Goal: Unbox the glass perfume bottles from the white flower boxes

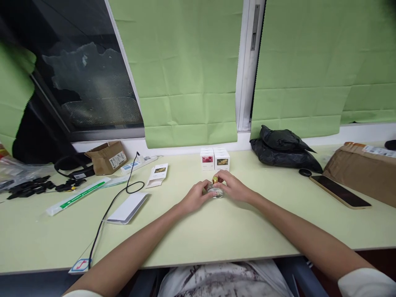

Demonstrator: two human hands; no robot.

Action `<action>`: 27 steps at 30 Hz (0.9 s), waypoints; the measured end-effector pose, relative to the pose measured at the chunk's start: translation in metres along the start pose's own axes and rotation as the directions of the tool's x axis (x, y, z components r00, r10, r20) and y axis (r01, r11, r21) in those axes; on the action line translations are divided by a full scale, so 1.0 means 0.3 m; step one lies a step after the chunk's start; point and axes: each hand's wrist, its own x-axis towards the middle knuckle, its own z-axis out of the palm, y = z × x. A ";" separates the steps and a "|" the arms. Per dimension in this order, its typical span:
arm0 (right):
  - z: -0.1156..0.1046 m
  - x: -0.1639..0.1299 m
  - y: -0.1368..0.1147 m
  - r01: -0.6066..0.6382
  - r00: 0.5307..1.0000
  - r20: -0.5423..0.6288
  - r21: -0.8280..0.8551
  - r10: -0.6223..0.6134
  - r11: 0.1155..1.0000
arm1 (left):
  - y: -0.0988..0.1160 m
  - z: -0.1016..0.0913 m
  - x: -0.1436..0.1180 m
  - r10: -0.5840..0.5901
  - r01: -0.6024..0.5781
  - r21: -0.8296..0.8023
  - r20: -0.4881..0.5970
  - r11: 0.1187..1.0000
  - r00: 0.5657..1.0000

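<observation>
While both hands meet at the middle of the pale green table [216, 235], the left hand [195, 198] curls its fingers against the side of a small clear glass bottle [215, 190] with a gold cap, and the right hand [232, 186] closes over it from the far side. Just behind stand two small white boxes [215, 159]. A phone [339, 191] lies well off to the right, near a black bag [283, 149].
</observation>
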 end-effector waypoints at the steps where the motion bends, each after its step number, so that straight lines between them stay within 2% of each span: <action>1: -0.004 0.004 -0.004 0.002 1.000 -0.001 0.005 -0.002 1.000 | -0.001 0.001 0.000 0.003 -0.003 0.012 -0.002 1.000 1.000; 3: -0.019 0.017 -0.015 -0.003 0.999 -0.049 0.044 0.005 0.999 | -0.004 0.003 0.000 0.011 -0.011 0.028 -0.004 1.000 1.000; 6: -0.061 0.040 -0.020 0.008 0.972 -0.236 0.114 0.019 0.993 | -0.009 0.007 -0.001 0.027 -0.026 0.030 -0.006 0.999 1.000; 9: -0.099 0.045 0.018 0.007 0.931 -0.365 0.044 0.010 0.999 | -0.010 0.010 -0.003 0.036 -0.036 0.040 -0.015 0.999 0.999; 11: -0.102 0.031 0.069 -0.047 0.950 -0.310 -0.016 0.040 0.999 | -0.009 0.010 -0.005 0.035 -0.033 0.058 -0.017 0.998 0.999; 14: -0.076 -0.010 0.146 -0.106 0.987 -0.130 -0.086 0.094 0.991 | -0.004 0.010 -0.010 0.031 -0.029 0.078 -0.022 0.997 0.999; 17: -0.042 -0.050 0.182 -0.132 0.991 -0.037 -0.190 0.128 0.973 | -0.003 0.007 -0.014 0.025 -0.022 0.097 -0.027 0.995 0.999; 20: -0.031 -0.068 0.182 -0.076 0.994 0.058 -0.288 0.097 0.955 | -0.011 0.004 -0.014 0.016 -0.013 0.110 -0.027 0.994 1.000; 22: -0.044 -0.065 0.177 -0.050 0.985 0.146 -0.284 0.095 0.957 | -0.018 0.003 -0.012 0.008 -0.004 0.108 -0.029 0.994 1.000; 25: -0.091 -0.046 0.154 -0.111 0.956 0.243 -0.227 0.167 0.967 | -0.024 0.003 -0.010 0.004 -0.002 0.097 -0.024 0.995 1.000; 27: -0.135 -0.030 0.107 -0.120 0.941 0.282 -0.236 0.186 0.964 | -0.022 0.002 -0.011 0.016 -0.014 0.089 -0.022 0.996 1.000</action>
